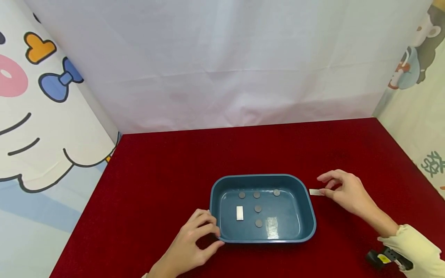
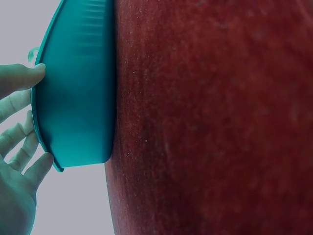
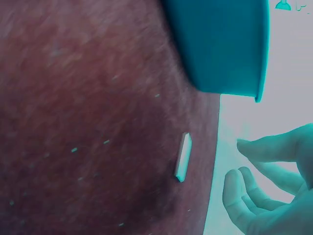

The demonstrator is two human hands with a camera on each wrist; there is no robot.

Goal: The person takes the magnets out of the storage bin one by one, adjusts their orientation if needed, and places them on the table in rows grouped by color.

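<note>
A blue plastic tub [image 1: 262,240] stands on the red cloth, holding several grey coin-like discs [image 1: 258,209] and one small white block [image 1: 240,213]. At its near left corner my left hand [image 1: 194,241] grips the rim; the left wrist view has the fingertips [image 2: 36,73] on the tub's edge [image 2: 73,98]. Right of the tub a second white block [image 1: 315,192] lies flat on the cloth. Over it hovers my right hand [image 1: 347,193], thumb and fingers apart; a gap separates it from the block [image 3: 183,157] in the right wrist view.
Red cloth [image 1: 167,166] covers the table all round the tub. A white curtain [image 1: 222,77] hangs behind the far edge, with printed cartoon sheets [image 1: 45,127] at the sides. A dark wrist device [image 1: 389,258] sits by the right sleeve [image 1: 413,251].
</note>
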